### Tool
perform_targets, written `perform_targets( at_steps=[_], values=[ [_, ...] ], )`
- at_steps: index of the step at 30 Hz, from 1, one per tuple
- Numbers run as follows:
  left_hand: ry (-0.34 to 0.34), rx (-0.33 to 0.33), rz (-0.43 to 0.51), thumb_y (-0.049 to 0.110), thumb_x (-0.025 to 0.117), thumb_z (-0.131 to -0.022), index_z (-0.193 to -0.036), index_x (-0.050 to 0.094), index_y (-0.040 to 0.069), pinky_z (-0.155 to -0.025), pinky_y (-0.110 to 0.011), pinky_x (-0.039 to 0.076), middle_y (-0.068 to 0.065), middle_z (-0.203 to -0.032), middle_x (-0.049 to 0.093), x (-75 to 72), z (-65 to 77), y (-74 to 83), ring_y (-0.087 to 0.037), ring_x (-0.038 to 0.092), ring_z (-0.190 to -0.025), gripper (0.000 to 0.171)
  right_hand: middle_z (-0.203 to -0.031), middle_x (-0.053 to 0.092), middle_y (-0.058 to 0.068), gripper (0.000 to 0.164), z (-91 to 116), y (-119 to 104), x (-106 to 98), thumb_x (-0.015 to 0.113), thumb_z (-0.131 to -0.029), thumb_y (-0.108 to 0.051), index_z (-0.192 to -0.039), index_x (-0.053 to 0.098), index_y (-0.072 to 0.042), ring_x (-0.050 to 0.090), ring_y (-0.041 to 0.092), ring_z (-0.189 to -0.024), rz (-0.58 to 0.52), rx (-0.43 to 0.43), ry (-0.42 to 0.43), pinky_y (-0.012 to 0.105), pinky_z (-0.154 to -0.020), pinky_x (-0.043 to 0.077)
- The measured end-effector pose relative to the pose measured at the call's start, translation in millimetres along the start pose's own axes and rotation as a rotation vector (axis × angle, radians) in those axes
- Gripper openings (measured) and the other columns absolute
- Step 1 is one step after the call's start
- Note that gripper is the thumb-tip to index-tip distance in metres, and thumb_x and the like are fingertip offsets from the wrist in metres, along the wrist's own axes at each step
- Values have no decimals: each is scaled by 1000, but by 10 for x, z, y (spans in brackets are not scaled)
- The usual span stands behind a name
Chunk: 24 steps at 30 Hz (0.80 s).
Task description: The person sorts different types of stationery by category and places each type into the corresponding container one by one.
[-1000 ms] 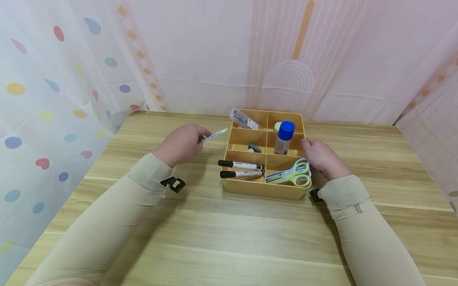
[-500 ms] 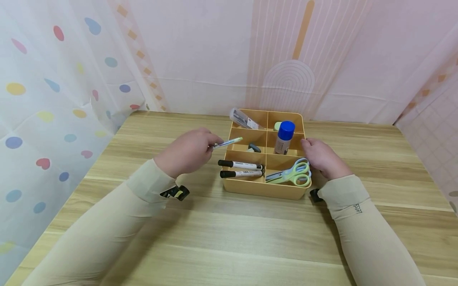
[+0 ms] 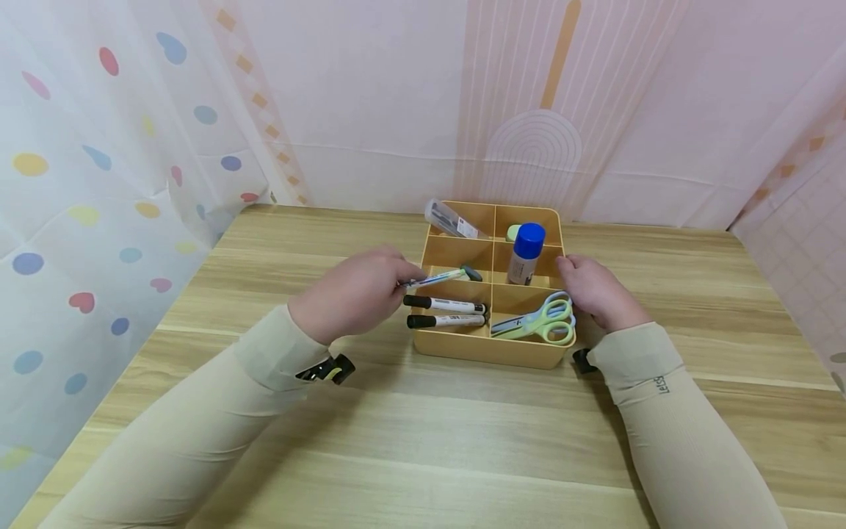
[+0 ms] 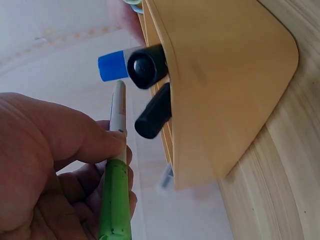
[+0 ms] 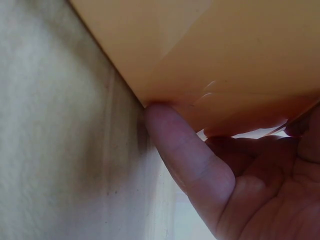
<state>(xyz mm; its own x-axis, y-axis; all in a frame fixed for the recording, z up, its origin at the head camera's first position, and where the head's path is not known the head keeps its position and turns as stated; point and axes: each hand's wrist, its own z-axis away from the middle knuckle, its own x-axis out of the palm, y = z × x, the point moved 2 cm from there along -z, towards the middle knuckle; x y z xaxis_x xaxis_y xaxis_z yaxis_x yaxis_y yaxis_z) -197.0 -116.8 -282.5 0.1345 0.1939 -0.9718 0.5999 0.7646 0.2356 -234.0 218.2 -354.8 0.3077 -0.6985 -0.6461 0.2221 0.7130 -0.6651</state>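
Note:
My left hand (image 3: 357,294) pinches a slim pen (image 3: 439,278) between thumb and fingers, above the middle left compartment of an orange desk organizer (image 3: 492,351). Up close in the left wrist view, the pen (image 4: 115,200) has a green barrel and a white section. Along the organizer's right side, my right hand (image 3: 598,294) holds the box, thumb at the rim. In the right wrist view a finger (image 5: 185,150) presses low on the outer wall (image 5: 200,45). Two black-capped markers (image 3: 456,306) lie in the front left compartment, caps jutting over the edge.
Blue-and-green scissors (image 3: 545,323) fill the front right compartment. A blue-capped glue stick (image 3: 526,253) stands behind them. A dark eraser-like piece (image 3: 471,273) lies middle left; a clear tube-like case (image 3: 452,219) leans back left. A pale green item (image 3: 512,233) is back right. A curtain borders the wooden table.
My left hand has moved rightward and slightly nearer me, carrying the pen from beside the organizer to over its middle left compartment. My right hand and the box have stayed put.

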Motion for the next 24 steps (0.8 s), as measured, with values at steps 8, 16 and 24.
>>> perform_targets(
  at_steps=[8,16,24],
  values=[
    [-9,12,-3,4,62,-99,-126,78,13,-78,-33,56,-3,-99,71,28,21,54,-17,61,-84,33,-153,46,26,68,0,5,2,17,-114,-44,-158,37,3,43,41,-133,7,-9,10,64,-123,31],
    [-24,46,4,2,62,-97,-119,80,13,-80,-33,56,-1,-98,72,46,39,114,-16,62,-84,30,-147,48,26,67,3,6,3,17,-113,-44,-156,39,2,44,41,-129,2,-16,14,61,-118,36],
    [-30,65,3,0,63,-96,-114,80,12,-84,-35,58,-1,-103,75,68,34,155,-15,65,-90,28,-135,53,24,65,-3,7,3,18,-113,-43,-150,45,3,46,40,-124,-1,-19,21,57,-110,41]
  ],
)
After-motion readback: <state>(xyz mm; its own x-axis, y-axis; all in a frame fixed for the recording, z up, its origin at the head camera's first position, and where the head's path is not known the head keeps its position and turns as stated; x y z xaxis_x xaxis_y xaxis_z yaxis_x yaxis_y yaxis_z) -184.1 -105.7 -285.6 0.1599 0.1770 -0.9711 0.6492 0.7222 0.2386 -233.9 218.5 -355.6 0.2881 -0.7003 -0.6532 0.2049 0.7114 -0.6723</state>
